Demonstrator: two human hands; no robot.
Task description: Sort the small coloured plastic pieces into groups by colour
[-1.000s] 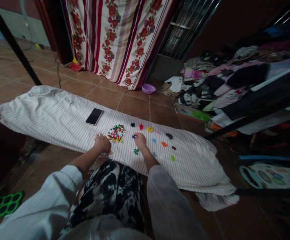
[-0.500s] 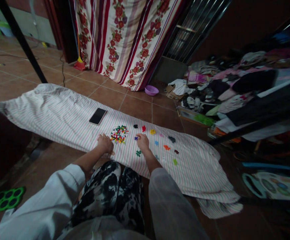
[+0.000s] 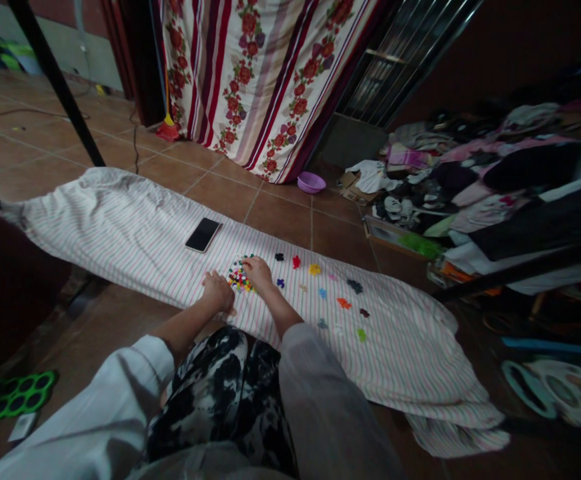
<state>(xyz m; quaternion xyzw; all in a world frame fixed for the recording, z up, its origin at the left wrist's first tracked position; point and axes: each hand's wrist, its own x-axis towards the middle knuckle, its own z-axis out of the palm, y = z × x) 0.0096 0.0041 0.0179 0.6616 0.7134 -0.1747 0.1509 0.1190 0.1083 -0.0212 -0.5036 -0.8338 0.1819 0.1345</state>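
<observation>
A mixed pile of small colored pieces [image 3: 240, 280] lies on the striped cloth [image 3: 145, 227]. My right hand [image 3: 259, 272] is over the pile's right side, fingertips pinched together; whatever they hold is too small to make out. My left hand [image 3: 218, 292] rests on the cloth at the pile's left edge, fingers loosely apart, holding nothing I can see. To the right sit small single-color groups: black [image 3: 279, 257], red [image 3: 296, 262], yellow [image 3: 315, 269], dark blue [image 3: 281, 283], orange [image 3: 343, 303] and lime green [image 3: 361, 335], among others. My right forearm hides part of the cloth.
A phone [image 3: 203, 235] lies on the cloth behind my left hand. Beyond the cloth are a purple bowl [image 3: 311, 182] on the tiled floor, a floral curtain [image 3: 250, 73] and heaped clothes [image 3: 450, 167]. A black bar [image 3: 55, 80] slants at the left.
My right hand has moved left from beside the dark blue group to the mixed pile. My left hand stays by the pile. The view has shifted slightly.
</observation>
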